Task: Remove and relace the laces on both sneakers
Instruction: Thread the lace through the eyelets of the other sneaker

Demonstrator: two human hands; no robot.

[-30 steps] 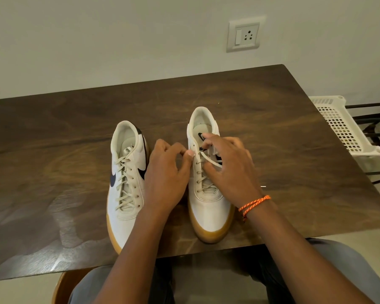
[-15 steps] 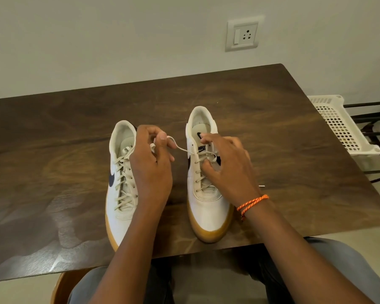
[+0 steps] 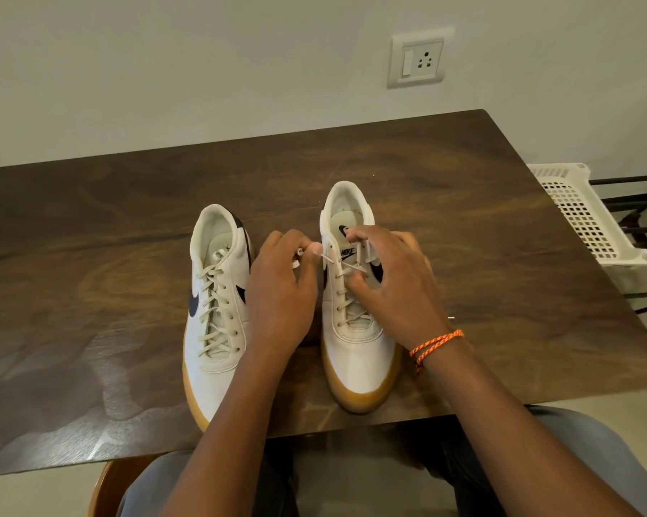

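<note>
Two white low-top sneakers with gum-coloured soles sit side by side on the dark brown wooden table (image 3: 463, 203), toes toward the seated person. The left sneaker (image 3: 217, 315) lies at about nine o'clock from the hands and is fully laced, its cream lace crossing every eyelet. The right sneaker (image 3: 355, 341) stands just beside it at three o'clock, set a little farther up the table. On this one the cream flat shoelace (image 3: 346, 272) is loose at the top — the left hand (image 3: 281, 292) pinches one end between thumb and forefinger, just left of the collar, with the strand running taut to an upper eyelet. The right hand (image 3: 393, 289), an orange braided thread bracelet (image 3: 435, 345) at its wrist, rests over the tongue with fingers curled, gripping the other strand of lace. At two o'clock, off the table's edge, a white perforated plastic basket (image 3: 583, 214) stands; a white wall socket (image 3: 417, 61) is at twelve.
</note>
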